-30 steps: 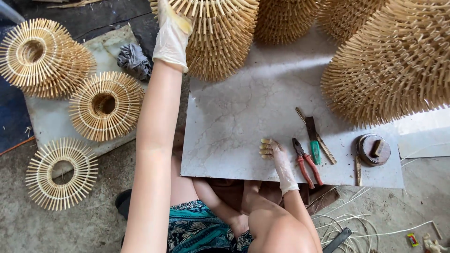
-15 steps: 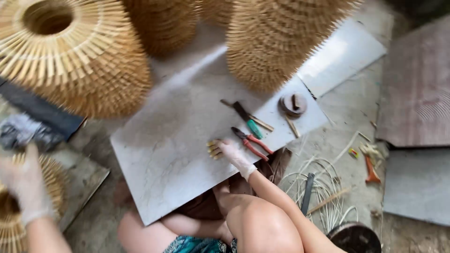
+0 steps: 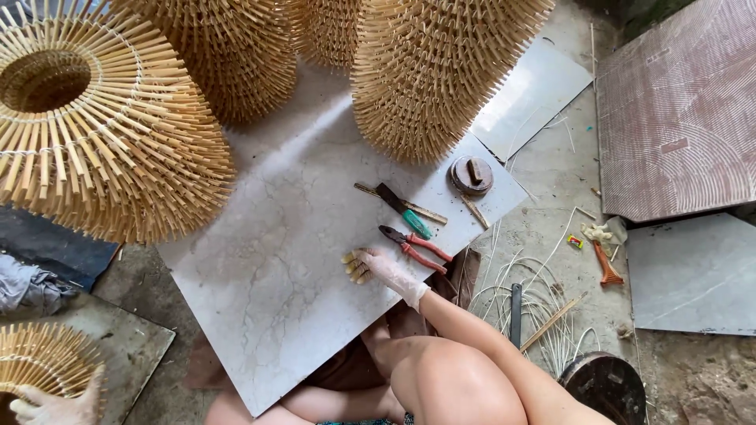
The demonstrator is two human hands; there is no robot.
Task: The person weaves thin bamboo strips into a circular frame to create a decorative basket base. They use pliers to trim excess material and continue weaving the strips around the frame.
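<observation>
At the bottom left corner, the left gloved hand [image 3: 55, 403] grips the rim of a small round bamboo-stick frame [image 3: 39, 364], fingers curled over its edge; most of that frame is cut off by the picture's border. It rests on a grey stone slab [image 3: 130, 346] lying on the floor.

Nearer the middle, the right gloved hand [image 3: 379, 270] lies flat on the pale marble slab [image 3: 268, 267], fingers together and pointing left, closed on nothing. The hand sits near the slab's lower right edge, above the person's bent knee [image 3: 457, 382].

Just beside the fingers' back lie red-handled pliers [image 3: 415, 247], their long axis running from upper left to lower right, jaws toward the upper left. Just beyond them, a green-handled blade tool [image 3: 403, 210] lies along the same slant, crossing a thin flat wooden stick [image 3: 398, 202]. A round dark metal weight [image 3: 471, 175] sits near the slab's right corner.

The slab's centre is bare, giving open room to the left of the hand. Farther off, large woven bamboo-stick lampshades [image 3: 102, 134] crowd its far and left edges.
</observation>
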